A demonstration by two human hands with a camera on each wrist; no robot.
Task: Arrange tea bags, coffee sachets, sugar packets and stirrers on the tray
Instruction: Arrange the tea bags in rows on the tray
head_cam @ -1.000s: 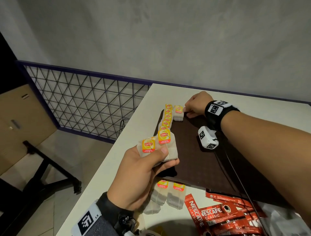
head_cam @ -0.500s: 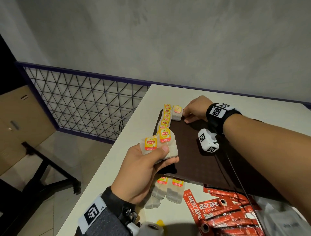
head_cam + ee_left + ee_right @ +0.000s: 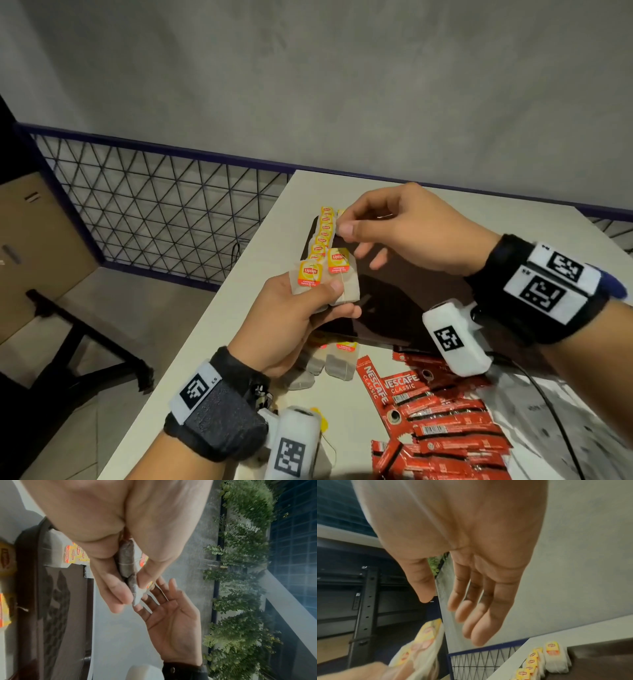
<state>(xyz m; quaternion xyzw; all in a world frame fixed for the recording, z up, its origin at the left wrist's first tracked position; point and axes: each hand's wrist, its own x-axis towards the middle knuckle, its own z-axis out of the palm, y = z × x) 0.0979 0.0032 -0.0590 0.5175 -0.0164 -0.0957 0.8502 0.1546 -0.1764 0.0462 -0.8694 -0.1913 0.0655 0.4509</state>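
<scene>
My left hand (image 3: 339,298) grips a small bunch of Lipton tea bags (image 3: 329,277) above the near left corner of the dark brown tray (image 3: 411,301). A row of tea bags (image 3: 323,233) lies along the tray's left edge. Just beyond the held bags hovers my right hand (image 3: 356,240), its fingers relaxed and empty. The right wrist view shows that hand (image 3: 471,608) open, with the row of tea bags (image 3: 539,661) on the tray (image 3: 599,660) below. In the left wrist view my fingers (image 3: 116,595) pinch the tea bags (image 3: 126,561).
Loose tea bags (image 3: 339,359) lie on the white table (image 3: 239,308) in front of the tray. A pile of red Nescafe coffee sachets (image 3: 445,421) sits at the near right. The table's left edge drops off beside a wire fence (image 3: 154,212).
My right hand let go of a tea bag at the tray's far end and drew back to the held bags. It is now empty. The left hand stayed roughly put.
</scene>
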